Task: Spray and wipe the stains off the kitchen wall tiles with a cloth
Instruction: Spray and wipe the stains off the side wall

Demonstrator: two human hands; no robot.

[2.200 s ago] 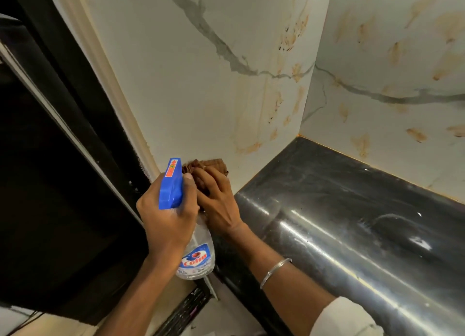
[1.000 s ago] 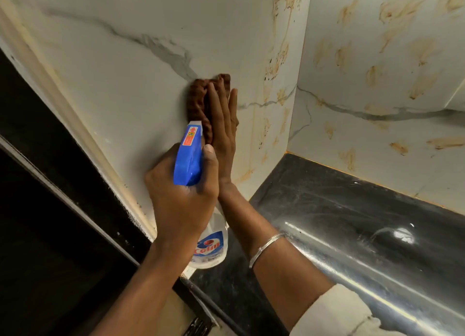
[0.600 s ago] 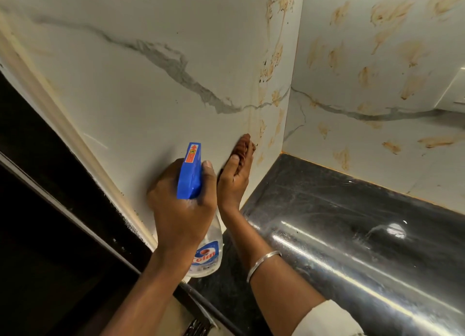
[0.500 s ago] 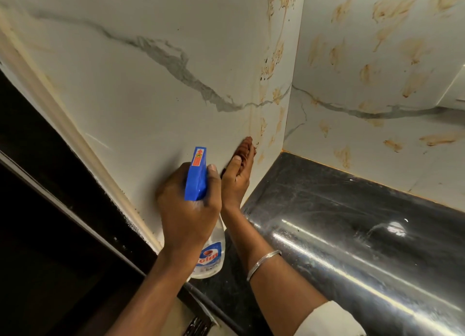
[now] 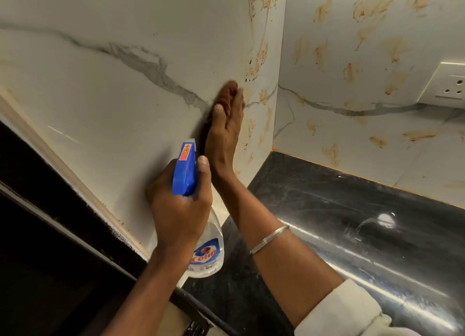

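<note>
Right hand, pressed flat on the brown cloth, has risen up the left wall tile from near the countertop to the grey vein; wall socket has entered view at right.

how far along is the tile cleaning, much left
Done: the white marble-look left wall tile looks stain-free over its wide left part. In hand: the right hand presses a brown cloth flat on that tile near the corner; the left hand holds a blue-topped clear spray bottle. Left: orange-brown stains beside the corner and all across the right wall tile.
</note>
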